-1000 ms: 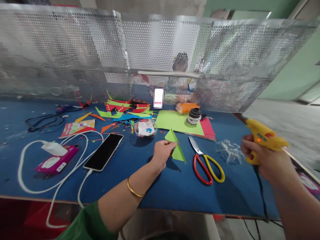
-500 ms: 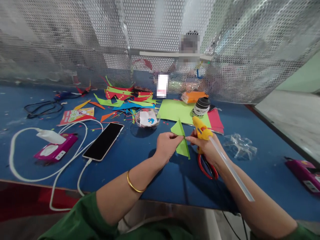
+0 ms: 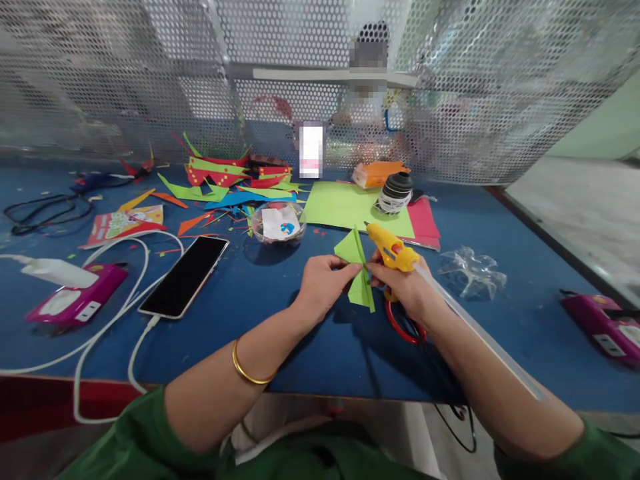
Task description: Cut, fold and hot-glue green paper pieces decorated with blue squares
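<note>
Before me is a folded piece of light green paper, its crease standing up. My left hand pinches its left side between thumb and fingers. In my right hand is a yellow glue gun, with a long clear glue stick jutting from its rear along my forearm. The gun's nozzle points away to the upper left, apart from the paper. My right thumb and fingertips touch the paper's crease at its middle. Red-handled scissors lie under my right hand, partly hidden.
Left are a phone on a white cable and a purple power strip. Behind sit a clear bowl, paper scraps, green sheets and a black-topped bottle. Crumpled plastic lies right. A person shows beyond the mesh.
My view has shifted, so the table's things appear further left and higher. Both hands stay at the green paper, and my right fingertips now press closer against its crease.
</note>
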Demonstrator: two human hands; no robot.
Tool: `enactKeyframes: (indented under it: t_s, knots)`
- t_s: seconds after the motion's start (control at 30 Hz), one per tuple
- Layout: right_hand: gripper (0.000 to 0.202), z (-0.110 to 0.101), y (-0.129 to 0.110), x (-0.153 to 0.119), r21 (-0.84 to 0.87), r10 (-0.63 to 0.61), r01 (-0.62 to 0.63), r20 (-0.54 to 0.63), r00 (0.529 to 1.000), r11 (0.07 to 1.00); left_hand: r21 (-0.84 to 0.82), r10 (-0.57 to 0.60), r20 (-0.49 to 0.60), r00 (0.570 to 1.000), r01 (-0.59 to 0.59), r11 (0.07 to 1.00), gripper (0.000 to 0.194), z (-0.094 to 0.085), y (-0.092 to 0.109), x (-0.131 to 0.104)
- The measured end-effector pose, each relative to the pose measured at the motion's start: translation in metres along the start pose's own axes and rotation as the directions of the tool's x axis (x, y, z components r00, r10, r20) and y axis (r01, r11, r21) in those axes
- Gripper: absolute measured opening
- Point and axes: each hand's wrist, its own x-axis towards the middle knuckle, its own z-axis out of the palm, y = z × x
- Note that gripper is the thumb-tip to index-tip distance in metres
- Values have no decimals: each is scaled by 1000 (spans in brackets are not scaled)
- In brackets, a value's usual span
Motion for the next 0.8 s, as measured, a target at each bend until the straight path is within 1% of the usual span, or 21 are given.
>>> enactKeyframes:
  t_s: [0.1, 0.17, 0.33, 0.4, 0.47, 0.53, 0.6, 0.7, 0.8]
  knots:
    - [18, -1, -2, -2, -27, -3, 4, 11, 1000, 1000, -44, -18, 21, 1000, 19, 999, 17, 1, 3, -2]
    - [19, -1, -4, -3, -15, -11, 11, -2, 1000, 1000, -74, -22, 39, 999, 25, 997, 16, 1, 5, -3]
    - [19, 1, -6, -4, 22, 5, -4, -49, 999, 1000, -141, -44, 155, 987, 67, 988, 12, 2, 8, -6]
    - [20, 2, -7, -4, 38, 13, -10, -74, 997, 999, -157, -46, 177, 983, 74, 985, 13, 3, 7, -6]
    - [21, 3, -6, -3, 64, 4, 1, -87, 996, 998, -172, -25, 158, 987, 52, 984, 8, 4, 4, -6]
    - [22, 4, -3, -2, 80, 0, 7, -90, 996, 997, -173, -14, 108, 994, 33, 984, 4, 5, 0, -4]
    - [23, 5, 0, -1, 91, 3, 5, -89, 996, 996, -176, -34, 74, 997, 46, 983, 3, 6, -3, -3]
    - [24, 7, 3, -1, 94, -4, 11, -77, 997, 996, -237, -78, 95, 992, 98, 966, 7, 7, -4, -3]
    - [25, 5, 1, -3, 45, -61, 65, -80, 995, 997, -308, -120, 100, 988, 145, 940, 8, 7, -1, -3]
